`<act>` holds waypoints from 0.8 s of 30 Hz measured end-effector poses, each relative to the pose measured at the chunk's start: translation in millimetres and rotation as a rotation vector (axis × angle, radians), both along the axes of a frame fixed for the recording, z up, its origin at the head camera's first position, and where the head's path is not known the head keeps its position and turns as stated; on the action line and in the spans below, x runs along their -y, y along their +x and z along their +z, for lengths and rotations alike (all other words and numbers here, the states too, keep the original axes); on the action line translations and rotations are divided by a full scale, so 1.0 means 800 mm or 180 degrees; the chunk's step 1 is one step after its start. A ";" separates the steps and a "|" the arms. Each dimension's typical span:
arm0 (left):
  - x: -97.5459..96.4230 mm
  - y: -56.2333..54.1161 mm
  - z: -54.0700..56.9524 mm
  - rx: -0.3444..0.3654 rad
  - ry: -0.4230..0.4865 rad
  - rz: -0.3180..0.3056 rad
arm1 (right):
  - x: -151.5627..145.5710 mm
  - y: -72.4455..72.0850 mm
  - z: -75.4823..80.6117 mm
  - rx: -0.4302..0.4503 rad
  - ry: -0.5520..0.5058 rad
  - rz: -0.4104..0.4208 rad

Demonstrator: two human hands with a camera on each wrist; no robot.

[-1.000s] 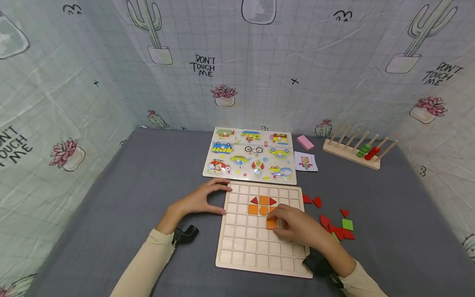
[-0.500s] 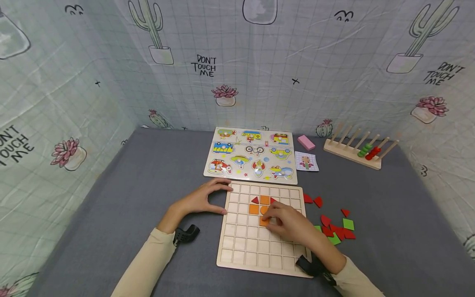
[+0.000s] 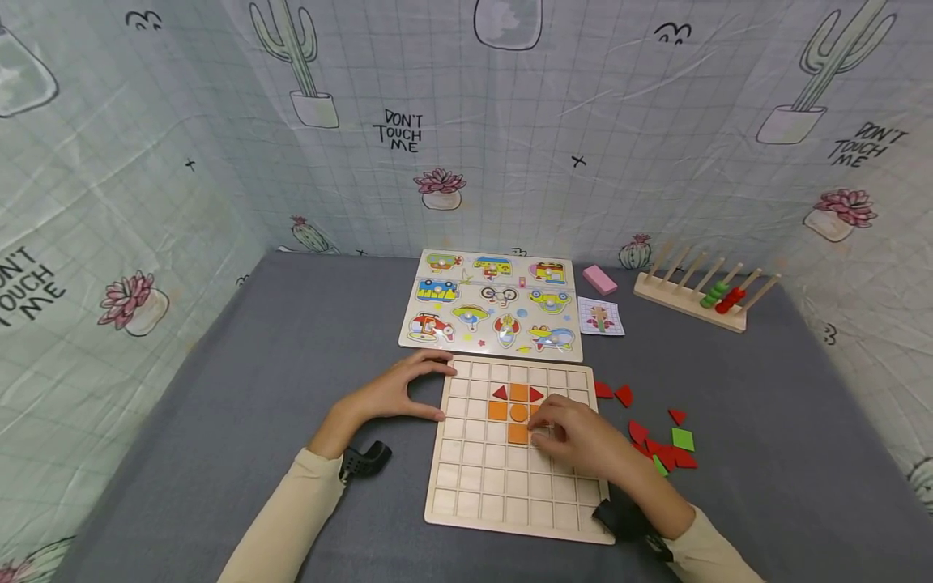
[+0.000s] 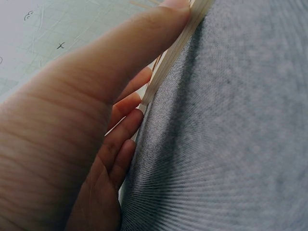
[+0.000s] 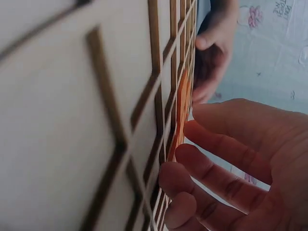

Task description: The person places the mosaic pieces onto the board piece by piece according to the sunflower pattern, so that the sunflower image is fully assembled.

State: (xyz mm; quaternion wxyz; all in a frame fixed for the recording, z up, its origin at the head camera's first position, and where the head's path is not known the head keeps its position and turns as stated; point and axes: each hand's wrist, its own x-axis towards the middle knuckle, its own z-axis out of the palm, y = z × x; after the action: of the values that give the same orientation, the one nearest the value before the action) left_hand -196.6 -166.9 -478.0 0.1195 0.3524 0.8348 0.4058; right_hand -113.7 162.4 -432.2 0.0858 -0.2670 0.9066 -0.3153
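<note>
A wooden grid board point(image 3: 484, 494) lies on the table. Spread along its left edge, my left hand point(image 3: 401, 389) rests thumb and fingertips on the rim; the left wrist view shows that hand point(image 4: 110, 101) against the wooden side. Over the middle of the board is my right hand point(image 3: 579, 433), fingers bent loosely, tips beside the orange square point(image 3: 518, 435) in its cell. Nothing shows between the fingers of this right hand point(image 5: 226, 168) in its wrist view. Above that square sit an orange round piece point(image 3: 518, 413), more orange squares and two red triangles. Another orange square is partly hidden under my right fingers.
Loose red pieces point(image 3: 663, 455) and green squares point(image 3: 683, 440) lie right of the board. Behind it stretches a vehicle peg puzzle point(image 3: 488, 304), with a pattern card point(image 3: 601, 317) and pink block point(image 3: 600, 279) alongside. A bead rack point(image 3: 707, 300) stands at the back right.
My right hand has brought an orange square left into the cell under the round piece, let go of it and drawn back slightly to the right. The left hand stays put.
</note>
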 end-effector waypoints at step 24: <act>0.001 0.002 0.001 -0.0068 -0.0022 0.0019 | -0.113 -0.001 0.025 -0.0445 0.0070 -0.0621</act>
State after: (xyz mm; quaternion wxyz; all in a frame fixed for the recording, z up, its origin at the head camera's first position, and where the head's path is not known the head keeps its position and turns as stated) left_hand -195.0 -167.3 -477.2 0.1105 0.3538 0.8385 0.3995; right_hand -114.6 252.4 -412.6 -0.0057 -0.1980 0.9354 -0.2928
